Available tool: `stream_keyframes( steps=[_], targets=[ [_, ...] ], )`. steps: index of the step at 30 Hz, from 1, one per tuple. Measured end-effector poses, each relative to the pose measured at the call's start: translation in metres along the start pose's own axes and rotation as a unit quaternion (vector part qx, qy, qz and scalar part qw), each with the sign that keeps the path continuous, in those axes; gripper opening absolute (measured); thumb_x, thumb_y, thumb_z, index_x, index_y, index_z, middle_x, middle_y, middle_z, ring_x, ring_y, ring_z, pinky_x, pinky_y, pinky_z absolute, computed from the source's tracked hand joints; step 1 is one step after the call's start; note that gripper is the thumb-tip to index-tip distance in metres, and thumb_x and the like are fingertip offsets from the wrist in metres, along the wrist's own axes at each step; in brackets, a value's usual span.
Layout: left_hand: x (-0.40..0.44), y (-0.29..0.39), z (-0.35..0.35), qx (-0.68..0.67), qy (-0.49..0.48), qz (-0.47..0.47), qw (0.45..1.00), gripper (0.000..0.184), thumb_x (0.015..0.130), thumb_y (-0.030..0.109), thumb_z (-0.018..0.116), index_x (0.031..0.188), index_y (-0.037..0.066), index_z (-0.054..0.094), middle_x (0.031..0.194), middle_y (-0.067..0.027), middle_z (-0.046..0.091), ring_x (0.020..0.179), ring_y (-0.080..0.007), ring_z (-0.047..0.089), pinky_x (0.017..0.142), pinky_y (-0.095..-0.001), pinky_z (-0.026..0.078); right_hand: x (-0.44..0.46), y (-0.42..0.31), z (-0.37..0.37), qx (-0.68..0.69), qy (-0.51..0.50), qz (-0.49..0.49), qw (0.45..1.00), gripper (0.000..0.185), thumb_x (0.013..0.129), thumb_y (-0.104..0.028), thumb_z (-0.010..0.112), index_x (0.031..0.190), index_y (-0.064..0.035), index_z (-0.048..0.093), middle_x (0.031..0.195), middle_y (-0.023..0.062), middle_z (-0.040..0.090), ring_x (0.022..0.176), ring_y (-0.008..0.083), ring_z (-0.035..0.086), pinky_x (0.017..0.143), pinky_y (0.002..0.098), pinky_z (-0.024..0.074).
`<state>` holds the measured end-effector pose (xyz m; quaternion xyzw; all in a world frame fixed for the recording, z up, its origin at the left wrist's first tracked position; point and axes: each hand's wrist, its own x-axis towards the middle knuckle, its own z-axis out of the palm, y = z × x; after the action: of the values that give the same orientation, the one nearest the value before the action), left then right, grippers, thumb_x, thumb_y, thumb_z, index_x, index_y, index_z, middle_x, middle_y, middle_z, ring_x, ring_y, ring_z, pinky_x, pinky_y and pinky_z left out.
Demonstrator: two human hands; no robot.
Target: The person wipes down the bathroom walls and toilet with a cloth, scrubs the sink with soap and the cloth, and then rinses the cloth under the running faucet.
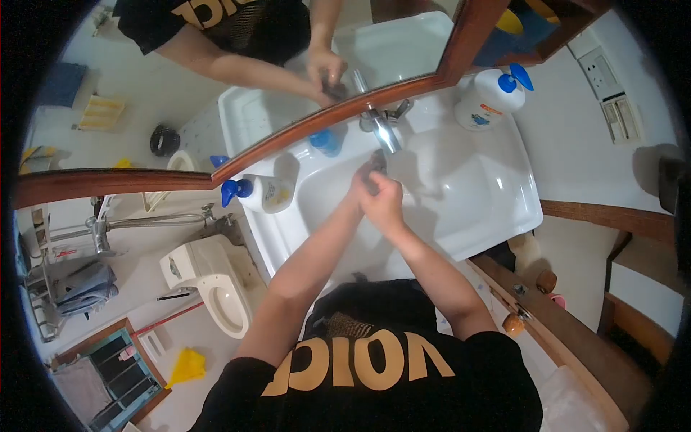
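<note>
My left hand (pixel 362 178) is under the end of the chrome faucet (pixel 384 133), over the white sink (pixel 461 191). Its fingers are mostly hidden, and a small dark patch shows beside them, too unclear to name. Pressed against it from the right is my right hand (pixel 384 203), its fingers curled closed with the thumb toward the left hand. What it grips is hidden. Both hands also appear in the mirror (pixel 281 90), close together near a dark shape.
White pump bottles with blue tops stand on the sink's left (pixel 268 193) and right (pixel 489 99) corners, and a small blue container (pixel 324 142) behind the basin. A wooden frame (pixel 317 119) edges the mirror. A toilet (pixel 216 281) is at the left, a wooden door edge (pixel 554 324) at the right.
</note>
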<state>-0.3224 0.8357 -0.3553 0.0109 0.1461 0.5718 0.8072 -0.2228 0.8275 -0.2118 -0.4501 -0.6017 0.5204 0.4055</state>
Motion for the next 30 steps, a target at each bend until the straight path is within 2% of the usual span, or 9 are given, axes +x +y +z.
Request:
stream_keyframes(
  steps=[2, 5, 8, 14, 16, 20, 24, 26, 30],
  targets=[
    [0.002, -0.002, -0.008, -0.102, -0.122, -0.021, 0.987, 0.027, 0.092, 0.027, 0.045, 0.111, 0.009, 0.050, 0.098, -0.0065, 0.057, 0.087, -0.0186, 0.057, 0.075, -0.0320, 0.048, 0.005, -0.006, -0.003, -0.202, -0.002, -0.028, 0.979, 0.022, 0.074, -0.022, 0.068, 0.076, -0.0013, 0.063, 0.068, 0.0152, 0.062, 0.060, 0.0292, 0.057, 0.062, 0.0346, 0.0460],
    [-0.006, -0.011, 0.019, 0.474, 0.218, 0.142, 0.841, 0.026, 0.095, 0.028, 0.039, 0.099, 0.008, 0.054, 0.089, -0.0068, 0.060, 0.079, -0.0201, 0.061, 0.069, -0.0343, 0.051, 0.038, 0.024, -0.012, -0.250, 0.039, -0.007, 0.967, 0.025, 0.071, -0.027, 0.067, 0.080, -0.0039, 0.065, 0.072, 0.0205, 0.062, 0.069, 0.0395, 0.057, 0.064, 0.0414, 0.0469],
    [-0.024, -0.006, 0.106, 0.269, 0.325, 0.032, 0.906, 0.029, 0.095, 0.028, 0.039, 0.103, 0.005, 0.055, 0.091, -0.0077, 0.060, 0.081, -0.0195, 0.060, 0.072, -0.0353, 0.050, 0.071, 0.042, -0.028, -0.278, 0.027, 0.008, 0.960, 0.016, 0.072, -0.020, 0.063, 0.074, -0.0044, 0.061, 0.073, 0.0177, 0.062, 0.070, 0.0384, 0.060, 0.063, 0.0466, 0.0467],
    [-0.046, 0.017, 0.098, 0.356, 0.363, 0.012, 0.861, 0.035, 0.095, 0.026, 0.040, 0.123, 0.005, 0.046, 0.111, -0.0105, 0.056, 0.100, -0.0214, 0.055, 0.086, -0.0397, 0.045, 0.074, 0.014, -0.029, -0.253, -0.073, 0.072, 0.962, 0.030, 0.070, -0.022, 0.066, 0.096, -0.0075, 0.065, 0.085, 0.0177, 0.065, 0.080, 0.0367, 0.062, 0.073, 0.0426, 0.0485],
    [-0.054, 0.017, 0.107, 0.419, 0.468, -0.010, 0.778, 0.050, 0.092, 0.022, 0.047, 0.136, 0.007, 0.029, 0.128, -0.0131, 0.045, 0.115, -0.0248, 0.047, 0.093, -0.0381, 0.041, 0.070, 0.019, -0.023, -0.192, -0.070, 0.068, 0.977, 0.031, 0.070, -0.020, 0.067, 0.098, -0.0061, 0.064, 0.083, 0.0170, 0.065, 0.080, 0.0336, 0.063, 0.073, 0.0400, 0.0486],
    [-0.055, 0.011, 0.113, 0.691, 0.276, 0.084, 0.662, 0.071, 0.083, 0.010, 0.059, 0.141, 0.008, 0.018, 0.136, -0.0173, 0.036, 0.123, -0.0299, 0.039, 0.100, -0.0404, 0.035, 0.065, 0.013, -0.023, 0.034, -0.058, 0.108, 0.992, 0.026, 0.073, -0.009, 0.064, 0.097, 0.0002, 0.062, 0.084, 0.0126, 0.065, 0.078, 0.0201, 0.063, 0.072, 0.0315, 0.0483],
    [-0.021, 0.003, 0.106, 0.737, 0.203, 0.183, 0.619, 0.071, 0.077, 0.002, 0.061, 0.138, 0.005, 0.024, 0.137, -0.0199, 0.035, 0.122, -0.0315, 0.040, 0.099, -0.0401, 0.036, 0.065, 0.008, -0.044, 0.143, -0.057, 0.159, 0.975, 0.027, 0.078, 0.002, 0.061, 0.105, -0.0002, 0.057, 0.094, 0.0068, 0.063, 0.085, 0.0134, 0.060, 0.073, 0.0257, 0.0479],
    [-0.006, 0.001, 0.107, 0.704, 0.154, 0.260, 0.643, 0.047, 0.071, -0.003, 0.058, 0.117, 0.001, 0.047, 0.109, -0.0249, 0.054, 0.104, -0.0413, 0.051, 0.088, -0.0444, 0.042, 0.064, 0.002, -0.060, 0.194, -0.056, 0.151, 0.968, 0.025, 0.080, 0.000, 0.061, 0.105, -0.0009, 0.056, 0.096, 0.0074, 0.062, 0.083, 0.0129, 0.059, 0.073, 0.0254, 0.0481],
    [0.022, 0.006, 0.095, 0.806, 0.142, 0.111, 0.564, 0.054, 0.073, -0.003, 0.057, 0.124, 0.006, 0.040, 0.114, -0.0202, 0.052, 0.107, -0.0381, 0.052, 0.087, -0.0406, 0.044, 0.058, 0.002, -0.092, 0.291, 0.006, 0.135, 0.947, 0.024, 0.082, -0.001, 0.057, 0.106, -0.0007, 0.054, 0.095, 0.0084, 0.062, 0.084, 0.0137, 0.058, 0.070, 0.0242, 0.0465]
  ],
)
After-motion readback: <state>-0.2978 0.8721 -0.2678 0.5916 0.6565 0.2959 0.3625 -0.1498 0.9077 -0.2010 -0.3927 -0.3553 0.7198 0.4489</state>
